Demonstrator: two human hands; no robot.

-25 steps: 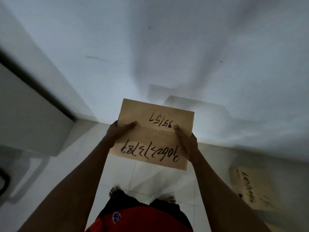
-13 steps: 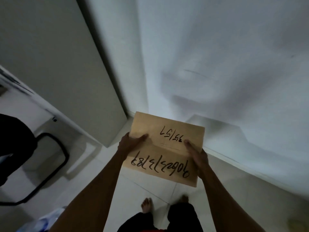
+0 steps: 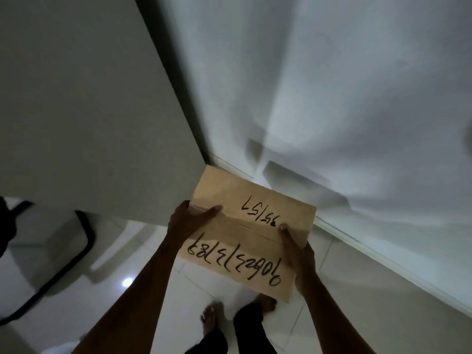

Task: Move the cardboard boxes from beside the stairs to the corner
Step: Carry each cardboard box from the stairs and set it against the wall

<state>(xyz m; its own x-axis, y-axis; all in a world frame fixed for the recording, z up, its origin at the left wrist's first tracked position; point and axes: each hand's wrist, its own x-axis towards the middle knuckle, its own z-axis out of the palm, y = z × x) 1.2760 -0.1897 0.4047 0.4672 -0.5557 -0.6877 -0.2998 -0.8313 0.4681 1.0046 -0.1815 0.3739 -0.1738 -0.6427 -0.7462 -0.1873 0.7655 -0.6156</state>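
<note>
I hold a flat brown cardboard box [image 3: 245, 223] with black handwritten numbers on its top, out in front of me at about waist height. My left hand [image 3: 187, 218] grips its left edge, thumb on top. My right hand [image 3: 297, 254] grips its right edge, thumb on top as well. The box's far end points toward the corner [image 3: 212, 159] where a grey panel meets the white wall. The underside of the box is hidden.
A grey door or panel [image 3: 89, 111] fills the left. The white wall [image 3: 344, 98] runs right, with a skirting strip [image 3: 383, 256] along the tiled floor [image 3: 153, 251]. A black tube chair frame [image 3: 84, 241] stands at the left. My bare feet [image 3: 209, 320] are below.
I have turned left and walked on with the box. The grey panel and corner have come nearer, and the other box on the floor at the right has left the view.
</note>
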